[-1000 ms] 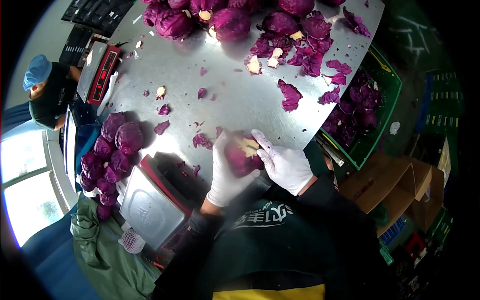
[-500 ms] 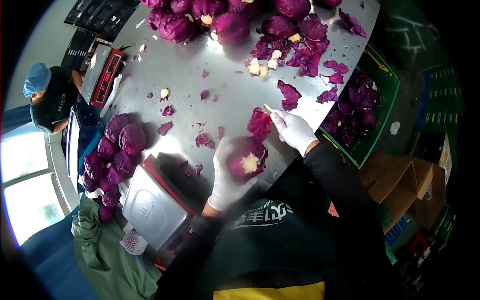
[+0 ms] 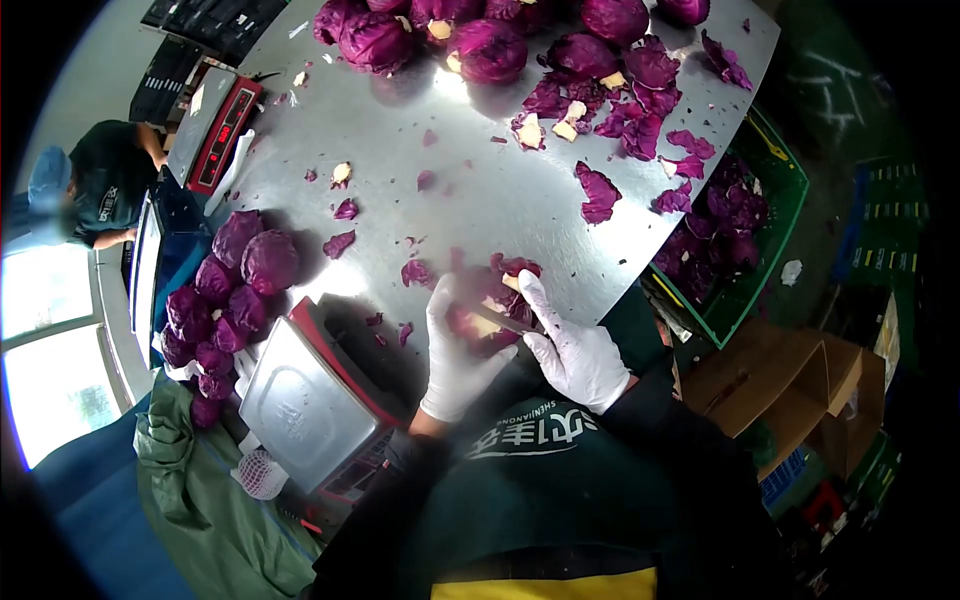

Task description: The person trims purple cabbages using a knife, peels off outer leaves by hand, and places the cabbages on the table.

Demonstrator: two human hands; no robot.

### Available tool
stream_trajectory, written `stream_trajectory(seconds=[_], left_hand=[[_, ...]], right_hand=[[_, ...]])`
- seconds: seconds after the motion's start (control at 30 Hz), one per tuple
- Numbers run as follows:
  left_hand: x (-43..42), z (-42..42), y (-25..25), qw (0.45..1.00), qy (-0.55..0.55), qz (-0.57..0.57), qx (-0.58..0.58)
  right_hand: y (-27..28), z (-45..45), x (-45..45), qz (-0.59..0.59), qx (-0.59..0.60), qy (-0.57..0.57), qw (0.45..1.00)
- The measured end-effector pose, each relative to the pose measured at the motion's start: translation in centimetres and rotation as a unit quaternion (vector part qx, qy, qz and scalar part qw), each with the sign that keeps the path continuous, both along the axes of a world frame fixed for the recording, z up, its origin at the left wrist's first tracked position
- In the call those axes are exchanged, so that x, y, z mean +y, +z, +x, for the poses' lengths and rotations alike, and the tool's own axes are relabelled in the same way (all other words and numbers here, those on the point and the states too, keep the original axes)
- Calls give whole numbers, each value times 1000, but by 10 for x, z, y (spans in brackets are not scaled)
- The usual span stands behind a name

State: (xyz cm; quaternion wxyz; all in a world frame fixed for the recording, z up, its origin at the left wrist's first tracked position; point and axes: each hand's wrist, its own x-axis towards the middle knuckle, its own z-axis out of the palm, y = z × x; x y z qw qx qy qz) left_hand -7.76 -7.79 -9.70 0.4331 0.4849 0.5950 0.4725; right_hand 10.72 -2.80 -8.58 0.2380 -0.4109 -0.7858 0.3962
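My left hand, in a white glove, is wrapped around the side of a red cabbage, whose pale cut stem end faces up. My right hand, also gloved in white, grips a small knife. The blade lies across the stem end; the handle is hidden in the palm. A curled purple leaf with a pale part stands at the cabbage's far edge, by my right fingers. Haze blurs the cabbage.
Trimmed cabbages and loose leaves lie on the metal table. More cabbages are piled left, beside a scale. A green crate holds leaves. A co-worker is near another scale.
My right hand has come from beyond the cabbage, where it was by a lifted leaf, back towards me. The knife blade now shows across the stem end. My left hand still holds the cabbage.
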Motion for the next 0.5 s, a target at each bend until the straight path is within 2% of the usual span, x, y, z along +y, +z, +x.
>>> stream_trajectory(seconds=[0.03, 0.27, 0.37, 0.43, 0.5], left_hand=[[2, 2, 3, 1000, 5, -5, -18], [4, 3, 2, 997, 5, 16, 79], [3, 6, -2, 998, 26, -24, -51], [2, 3, -6, 999, 23, 0, -42], [0, 0, -6, 999, 21, -3, -40]], right_hand=[[-3, -1, -2, 7, -18, 4, 1000], [6, -11, 7, -68, -147, 23, 987], [-9, -15, 9, 13, -39, -45, 998], [-14, -10, 20, -110, 76, -139, 981], [-17, -2, 38, -211, 223, -237, 922]])
